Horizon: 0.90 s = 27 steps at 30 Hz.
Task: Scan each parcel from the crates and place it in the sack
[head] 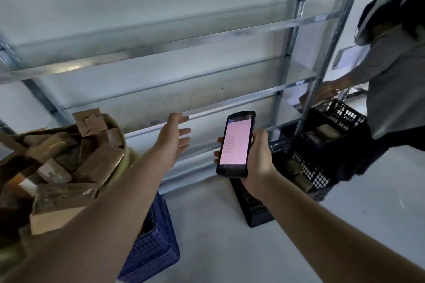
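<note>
Currently holding scanner [235, 142] in right grip [257, 158], left grip [173, 138] spread, empty. Parcels [304, 182] low right in black crate [322, 179] (scanner side); sack [130, 156] left.

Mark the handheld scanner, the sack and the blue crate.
handheld scanner [236, 142]: head view, middle of its lit screen.
sack [132, 155]: head view, green fabric wall on its right side.
blue crate [158, 246]: head view, perforated side wall.
</note>
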{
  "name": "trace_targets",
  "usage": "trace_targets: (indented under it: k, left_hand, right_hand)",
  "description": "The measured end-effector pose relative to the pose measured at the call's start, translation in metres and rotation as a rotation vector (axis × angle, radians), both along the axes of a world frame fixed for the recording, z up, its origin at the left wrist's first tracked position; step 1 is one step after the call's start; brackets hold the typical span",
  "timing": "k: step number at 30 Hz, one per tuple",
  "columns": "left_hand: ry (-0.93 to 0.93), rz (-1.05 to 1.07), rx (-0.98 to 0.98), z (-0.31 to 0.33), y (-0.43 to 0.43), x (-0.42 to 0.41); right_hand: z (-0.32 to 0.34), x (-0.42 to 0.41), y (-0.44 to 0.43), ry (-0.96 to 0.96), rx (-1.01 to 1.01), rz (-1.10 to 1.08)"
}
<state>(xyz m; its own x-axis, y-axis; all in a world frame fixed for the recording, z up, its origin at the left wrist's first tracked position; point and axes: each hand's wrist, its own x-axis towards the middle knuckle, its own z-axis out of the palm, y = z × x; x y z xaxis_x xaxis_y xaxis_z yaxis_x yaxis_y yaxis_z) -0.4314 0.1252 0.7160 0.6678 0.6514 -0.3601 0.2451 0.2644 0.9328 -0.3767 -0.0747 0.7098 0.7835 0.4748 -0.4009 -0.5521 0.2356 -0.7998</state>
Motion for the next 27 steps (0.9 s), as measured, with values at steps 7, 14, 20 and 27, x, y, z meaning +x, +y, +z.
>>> trace_targets:
  k: [7, 14, 20, 27]
  left_hand:
    - [0.056, -0.2, 0.004, -0.027, -0.081, 0.099]
    - [0.105, -0.335, -0.072, -0.073, -0.138, 0.22]
    - [0.155, -0.455, -0.176, -0.117, -0.172, 0.332]
    - [0.252, -0.556, -0.203, -0.166, -0.216, 0.437]
  right_hand:
    - [-0.024, 0.067, -0.083, 0.045, -0.076, -0.161]
    - [-0.057, 0.157, -0.137, 0.084, -0.153, -0.29]
    - [-0.088, 0.248, -0.17, 0.106, -0.203, -0.376]
    - [-0.123, 0.342, -0.221, 0.136, -0.265, -0.392]
